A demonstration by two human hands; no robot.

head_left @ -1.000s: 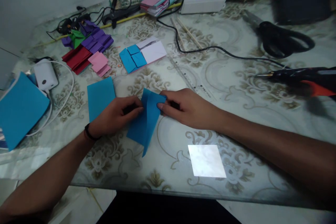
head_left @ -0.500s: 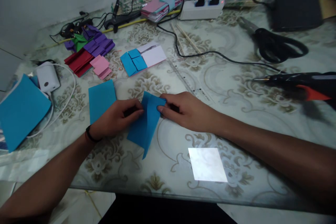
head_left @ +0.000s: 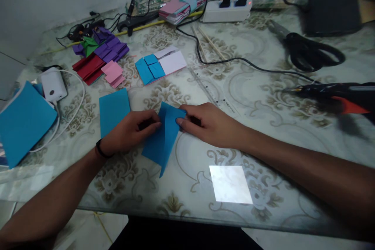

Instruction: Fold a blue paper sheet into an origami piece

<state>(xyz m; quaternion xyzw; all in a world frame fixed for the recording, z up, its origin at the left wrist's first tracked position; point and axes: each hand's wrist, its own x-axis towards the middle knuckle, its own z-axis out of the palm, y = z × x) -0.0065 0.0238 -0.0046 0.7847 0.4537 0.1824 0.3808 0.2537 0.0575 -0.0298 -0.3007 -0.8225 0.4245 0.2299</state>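
A blue sheet of paper [head_left: 165, 136] with a lengthwise crease is held between my two hands, just above the patterned table. My left hand [head_left: 136, 127] pinches its left edge between thumb and fingers. On the upper right corner my right hand [head_left: 202, 123] closes in a similar pinch. Another blue paper piece [head_left: 113, 109] lies flat, partly hidden behind my left hand. Beyond the hands rests a folded blue and white paper piece [head_left: 160, 65]. Pink folded paper [head_left: 113, 74], red folded paper [head_left: 88, 67] and purple folded paper [head_left: 113, 49] sit to its left.
A clear ruler [head_left: 212, 91] and thin sticks [head_left: 211, 43] lie past my right hand. Black scissors [head_left: 310, 49] and a black soldering-iron-like tool [head_left: 328, 91] are at right. A power strip [head_left: 227, 11] stands behind. A white device [head_left: 53, 84] and blue sheets [head_left: 26, 125] occupy the left.
Both hands keep their hold on the blue paper, almost unmoved. The whole view has shifted very slightly.
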